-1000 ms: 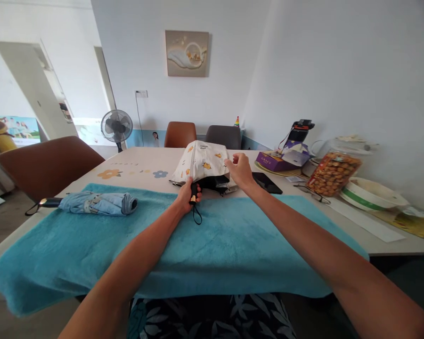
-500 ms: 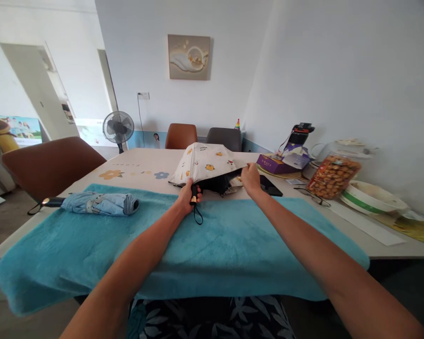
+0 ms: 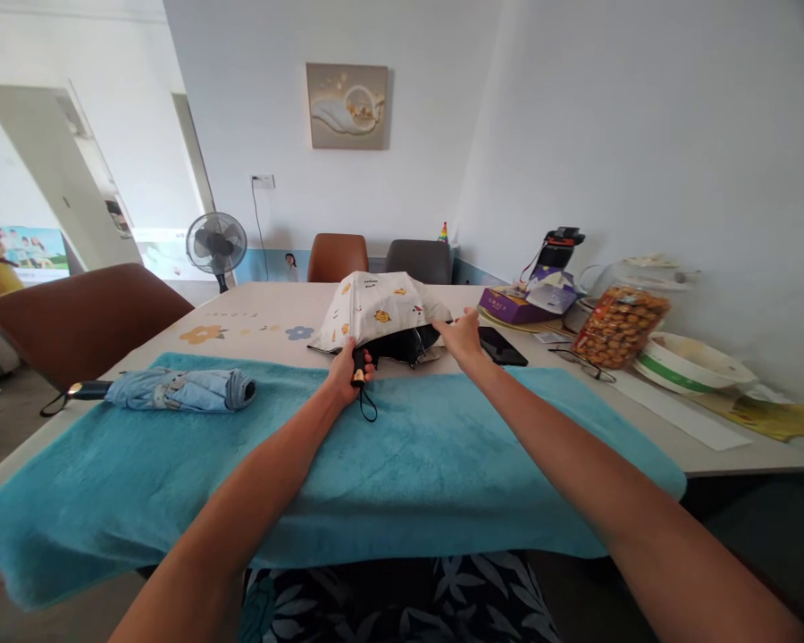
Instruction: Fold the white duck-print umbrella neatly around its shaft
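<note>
A white folding umbrella with small yellow duck prints lies loosely bunched on the table, its dark underside and ribs showing toward me. My left hand is wrapped around its black handle, from which a wrist loop hangs. At the canopy's right edge is my right hand, thumb against the fabric and fingers apart from it; the fingertips are partly hidden. To the left, a rolled light-blue umbrella with a dark handle rests on the turquoise towel.
Right of the umbrella are a dark phone, a purple box, glasses, a big jar of nuts and a white-green bowl. Chairs stand behind the table; a fan is further back.
My right hand has loosened from the stretched canopy edge and turned, with the thumb now toward the fabric. The edge has slackened leftward. My left hand keeps the handle. The view shifted slightly right.
</note>
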### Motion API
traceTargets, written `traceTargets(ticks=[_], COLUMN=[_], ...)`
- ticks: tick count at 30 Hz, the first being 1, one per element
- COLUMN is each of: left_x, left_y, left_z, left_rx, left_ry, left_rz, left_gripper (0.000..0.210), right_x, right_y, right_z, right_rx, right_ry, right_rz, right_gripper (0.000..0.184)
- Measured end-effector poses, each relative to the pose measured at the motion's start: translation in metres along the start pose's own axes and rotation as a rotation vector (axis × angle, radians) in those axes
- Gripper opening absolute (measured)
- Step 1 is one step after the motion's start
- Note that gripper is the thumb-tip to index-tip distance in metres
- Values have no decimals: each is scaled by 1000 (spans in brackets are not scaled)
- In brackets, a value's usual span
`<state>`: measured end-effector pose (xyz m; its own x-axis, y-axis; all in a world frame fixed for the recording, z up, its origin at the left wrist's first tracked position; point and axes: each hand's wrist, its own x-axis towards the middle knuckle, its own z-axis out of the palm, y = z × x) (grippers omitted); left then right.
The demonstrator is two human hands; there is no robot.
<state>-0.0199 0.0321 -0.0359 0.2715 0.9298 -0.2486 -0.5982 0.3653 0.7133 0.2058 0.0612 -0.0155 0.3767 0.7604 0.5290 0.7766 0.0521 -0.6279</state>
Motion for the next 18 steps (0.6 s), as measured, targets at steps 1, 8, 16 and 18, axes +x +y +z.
traceTargets(ticks=[1,8,16,18], left_x=[0,4,2,2], left_y=[0,0,1,1], left_z=[0,-3,-2,-1], left_rx=[2,2,-5,7], left_ry=[-2,-13,-14,-13], left_rz=[-2,1,-8,-7], left_gripper=[34,34,34,34], right_x=[2,6,1,7], right_y=[1,-16,-46,-49], right_z=[2,-1,-13,-12], right_rx=[34,-63,-327,-288], right_ry=[-4,-198,-130,-108], right_rz=[54,44,-263,-183], right_gripper=[62,66,58,46])
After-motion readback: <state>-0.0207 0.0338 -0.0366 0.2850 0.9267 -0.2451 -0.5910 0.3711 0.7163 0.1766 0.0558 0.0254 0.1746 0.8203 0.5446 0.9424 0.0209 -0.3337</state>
